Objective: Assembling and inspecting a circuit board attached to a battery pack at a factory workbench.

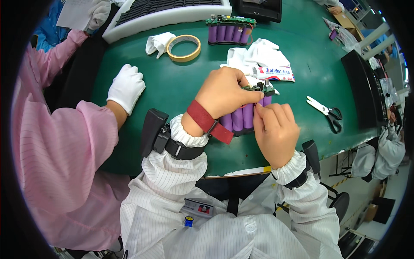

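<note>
A pack of purple cylindrical battery cells with a small green circuit board on its top end lies on the green table mat. My left hand lies over the pack and grips its top end at the board. My right hand pinches the pack's right edge with its fingertips. A red strap circles my left wrist, and a black device is strapped to each forearm.
A second purple cell pack stands at the back. A roll of tan tape, white cloths, a white tube and scissors lie around. A person in pink rests a white-gloved hand at left. A white tray sits behind.
</note>
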Motion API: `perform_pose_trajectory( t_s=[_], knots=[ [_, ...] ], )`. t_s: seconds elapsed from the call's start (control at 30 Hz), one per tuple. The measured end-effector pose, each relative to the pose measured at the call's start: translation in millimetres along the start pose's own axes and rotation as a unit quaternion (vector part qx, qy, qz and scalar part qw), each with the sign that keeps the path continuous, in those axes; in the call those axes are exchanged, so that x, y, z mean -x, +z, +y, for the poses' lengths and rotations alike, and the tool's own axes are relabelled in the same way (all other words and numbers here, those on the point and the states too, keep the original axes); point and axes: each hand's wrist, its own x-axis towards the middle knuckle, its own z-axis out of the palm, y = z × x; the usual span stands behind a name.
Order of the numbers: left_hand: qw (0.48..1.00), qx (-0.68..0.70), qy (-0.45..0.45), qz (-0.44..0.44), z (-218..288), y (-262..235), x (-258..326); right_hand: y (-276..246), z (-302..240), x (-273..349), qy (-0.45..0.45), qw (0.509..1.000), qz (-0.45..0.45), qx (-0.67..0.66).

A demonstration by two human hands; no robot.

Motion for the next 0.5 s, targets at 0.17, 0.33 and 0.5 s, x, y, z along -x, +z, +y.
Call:
perform_pose_trajectory(
  t_s=[0.17, 0.33, 0.5],
  knots=[
    [0.998, -0.042, 0.052, 0.003, -4, -2, 4, -2, 2, 4, -0.04, 0.999, -0.001, 0.022],
    [0.998, -0.027, 0.054, -0.001, -5, 0, 6, -6, 4, 6, -0.059, 0.998, -0.025, 0.009],
    [0.997, -0.051, 0.062, 0.009, 0, 3, 11, -19, 14, 7, -0.021, 0.993, -0.051, -0.103]
  ],
)
